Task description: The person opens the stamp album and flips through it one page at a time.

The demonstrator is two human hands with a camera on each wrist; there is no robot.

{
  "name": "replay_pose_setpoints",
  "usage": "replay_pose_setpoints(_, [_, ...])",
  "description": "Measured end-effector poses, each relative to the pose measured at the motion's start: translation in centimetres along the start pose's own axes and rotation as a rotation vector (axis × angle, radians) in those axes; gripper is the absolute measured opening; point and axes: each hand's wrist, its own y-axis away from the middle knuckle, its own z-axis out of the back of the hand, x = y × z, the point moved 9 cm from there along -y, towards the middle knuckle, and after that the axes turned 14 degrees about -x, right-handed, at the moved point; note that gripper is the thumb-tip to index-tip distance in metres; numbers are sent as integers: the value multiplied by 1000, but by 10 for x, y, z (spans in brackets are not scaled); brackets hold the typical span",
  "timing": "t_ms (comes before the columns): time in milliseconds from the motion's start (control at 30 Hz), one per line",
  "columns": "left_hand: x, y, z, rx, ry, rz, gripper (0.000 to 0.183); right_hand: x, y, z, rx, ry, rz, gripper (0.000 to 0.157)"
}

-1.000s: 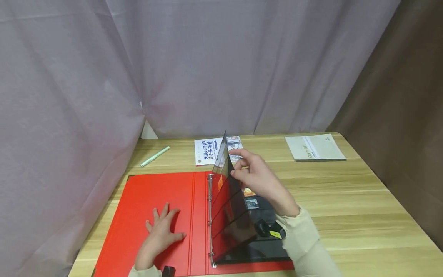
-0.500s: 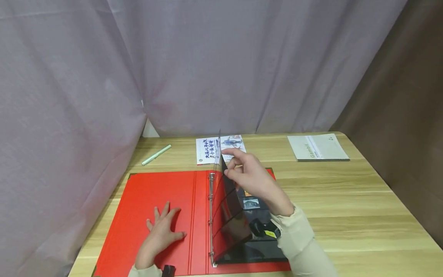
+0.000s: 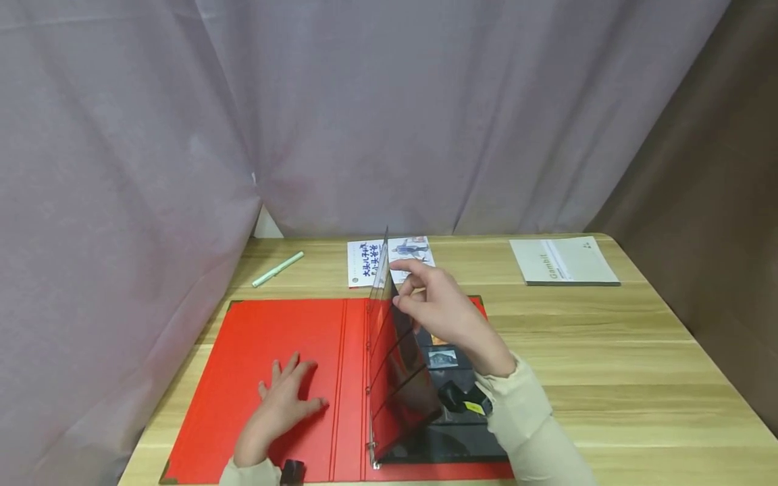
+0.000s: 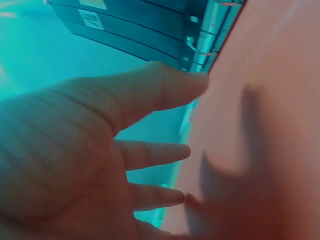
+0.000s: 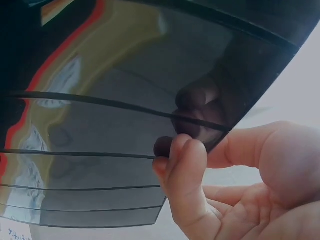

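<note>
A red ring binder (image 3: 273, 331) lies spread on the table, its metal rings along the middle. My right hand (image 3: 446, 314) pinches the outer edge of a dark, pocketed album page (image 3: 404, 381) and holds it nearly upright. In the right wrist view, thumb and fingers close on the rim of that glossy page (image 5: 110, 125). Beneath it, another black page bears a small stamp (image 3: 442, 358) and an orange one (image 3: 437, 340). My left hand (image 3: 276, 412), fingers spread, is at the bare inside of the left cover. Nothing is in its grasp in the left wrist view.
Behind the binder lie a light green pen (image 3: 277, 269), a white booklet with blue lettering (image 3: 363, 263), partly behind the raised page, and a grey-green notebook (image 3: 564, 260) to the right. A grey curtain (image 3: 389, 121) hangs along the table's back edge.
My right hand has shifted slightly left, tipping the page from a slant to nearly upright, mostly in the first half second. More of the stamps' page shows. The left hand stays about in place.
</note>
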Motion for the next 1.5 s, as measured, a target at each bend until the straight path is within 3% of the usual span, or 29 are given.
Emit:
replay_pose_setpoints(200, [-27, 1, 22, -76, 34, -73, 61, 0, -3, -2, 1, -13, 11, 52])
replay_pose_setpoints(500, [-113, 13, 60, -233, 160, -323, 58, 3, -12, -9, -22, -1, 38, 50])
replay_pose_setpoints(633, [-144, 21, 68, -246, 235, -396, 57, 3, -15, -14, -27, 0, 17, 51])
replay_pose_setpoints(767, [-165, 30, 69, -229, 301, -424, 56, 4, -15, -19, -2, 2, 8, 51])
replay_pose_setpoints(967, [-178, 36, 62, -204, 377, -437, 55, 4, -13, -28, 52, 1, 7, 50])
replay_pose_setpoints(1233, [-179, 34, 54, -204, 413, -427, 50, 5, -11, -30, 93, 31, 39, 52])
replay_pose_setpoints(1500, [-175, 37, 59, -248, 406, -431, 50, -9, -8, -18, 73, 61, 34, 53])
